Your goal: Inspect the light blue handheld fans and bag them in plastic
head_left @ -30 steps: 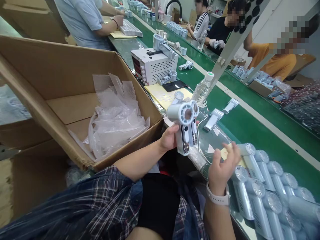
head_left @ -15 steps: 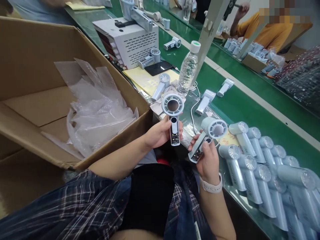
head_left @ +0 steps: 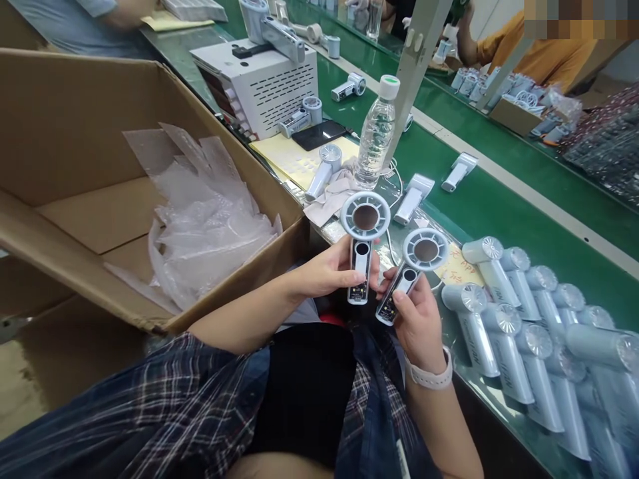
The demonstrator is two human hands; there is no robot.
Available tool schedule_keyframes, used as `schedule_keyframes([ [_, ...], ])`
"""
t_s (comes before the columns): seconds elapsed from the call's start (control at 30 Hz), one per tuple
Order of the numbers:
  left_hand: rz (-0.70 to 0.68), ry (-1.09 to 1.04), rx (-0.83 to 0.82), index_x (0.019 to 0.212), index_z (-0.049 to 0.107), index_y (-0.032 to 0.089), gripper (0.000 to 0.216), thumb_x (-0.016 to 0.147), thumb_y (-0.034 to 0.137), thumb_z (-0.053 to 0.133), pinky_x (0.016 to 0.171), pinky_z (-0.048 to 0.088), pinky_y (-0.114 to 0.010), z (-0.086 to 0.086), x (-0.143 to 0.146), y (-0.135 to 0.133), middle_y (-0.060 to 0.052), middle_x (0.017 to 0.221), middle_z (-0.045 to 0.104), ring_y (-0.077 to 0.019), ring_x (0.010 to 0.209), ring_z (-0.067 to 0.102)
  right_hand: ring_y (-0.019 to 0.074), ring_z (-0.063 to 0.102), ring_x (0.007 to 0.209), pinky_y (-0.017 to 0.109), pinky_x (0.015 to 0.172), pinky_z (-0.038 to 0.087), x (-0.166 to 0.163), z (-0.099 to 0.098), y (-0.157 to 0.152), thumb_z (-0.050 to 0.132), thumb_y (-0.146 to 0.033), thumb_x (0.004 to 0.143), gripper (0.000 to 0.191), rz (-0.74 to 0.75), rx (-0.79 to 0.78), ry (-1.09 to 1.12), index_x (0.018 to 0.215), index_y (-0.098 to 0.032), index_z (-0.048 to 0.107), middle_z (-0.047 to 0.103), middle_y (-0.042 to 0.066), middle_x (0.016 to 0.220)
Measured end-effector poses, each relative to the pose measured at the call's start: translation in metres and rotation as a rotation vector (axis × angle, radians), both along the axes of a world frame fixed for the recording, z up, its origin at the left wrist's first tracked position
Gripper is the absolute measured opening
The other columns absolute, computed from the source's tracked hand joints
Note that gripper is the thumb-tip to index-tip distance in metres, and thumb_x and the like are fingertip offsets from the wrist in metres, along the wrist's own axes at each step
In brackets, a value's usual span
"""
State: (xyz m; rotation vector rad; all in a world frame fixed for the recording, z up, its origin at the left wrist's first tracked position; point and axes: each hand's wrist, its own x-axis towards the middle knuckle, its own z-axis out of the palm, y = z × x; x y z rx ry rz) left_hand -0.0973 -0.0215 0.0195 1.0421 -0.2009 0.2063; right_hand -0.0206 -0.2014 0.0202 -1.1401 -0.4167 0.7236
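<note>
Two pale blue handheld fans are held side by side over my lap, heads up and close together. My left hand [head_left: 335, 269] is closed round the handle of the left handheld fan [head_left: 363, 229], its thumb lying across the front. My right hand [head_left: 419, 316] grips the right handheld fan [head_left: 410, 274], which leans to the right. Each handle shows a dark round spot near the top and a circuit board in the lower front. A white band [head_left: 430, 376] circles my right wrist.
At left stands an open cardboard box [head_left: 229, 293] holding clear plastic bags [head_left: 210, 226]. Rows of finished-looking fans [head_left: 499, 319] lie at right. Beyond my hands are a water bottle [head_left: 375, 136], a phone [head_left: 319, 135] and a white vented metal case [head_left: 279, 86]. Other people sit around the green belt [head_left: 524, 219].
Both fans have come closer together. The right fan has turned so its front faces me more, and my left thumb has slid lower on its handle. The view has shifted slightly.
</note>
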Motion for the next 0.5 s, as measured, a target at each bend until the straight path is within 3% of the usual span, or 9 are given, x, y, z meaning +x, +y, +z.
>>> schedule_keyframes([
  [0.1,-0.048,0.011,-0.049,0.123,0.049,0.021,0.05,0.085,0.034,0.079,0.075,0.06,-0.039,0.0011,-0.0012,-0.0012,-0.005,0.093,0.066,-0.0218,0.081,0.071,0.0186,0.064,0.083,0.036,0.078,0.057,-0.0007,0.0038,0.003,0.083,-0.042,0.08,0.044,0.041,-0.001,0.039,0.116,-0.025,0.064,0.069,0.004,0.105],
  [0.27,-0.017,0.037,-0.145,0.121,0.052,0.02,0.051,0.081,0.029,0.082,0.071,0.061,-0.037,0.0043,-0.0004,-0.0009,-0.001,0.092,0.063,-0.0181,0.075,0.07,0.0179,0.065,0.081,0.033,0.074,0.058,-0.0023,0.0061,0.0056,0.085,-0.037,0.075,0.038,0.037,0.041,0.103,0.105,-0.024,0.068,0.069,0.003,0.101],
  [0.5,-0.012,0.025,-0.123,0.118,0.052,0.02,0.052,0.079,0.032,0.083,0.069,0.061,-0.037,0.0065,-0.0025,-0.0015,-0.001,0.088,0.063,-0.0191,0.074,0.069,0.018,0.066,0.081,0.033,0.074,0.059,-0.0067,0.0074,0.0075,0.084,-0.036,0.076,0.034,0.006,0.058,0.053,0.103,-0.024,0.069,0.071,0.004,0.101],
])
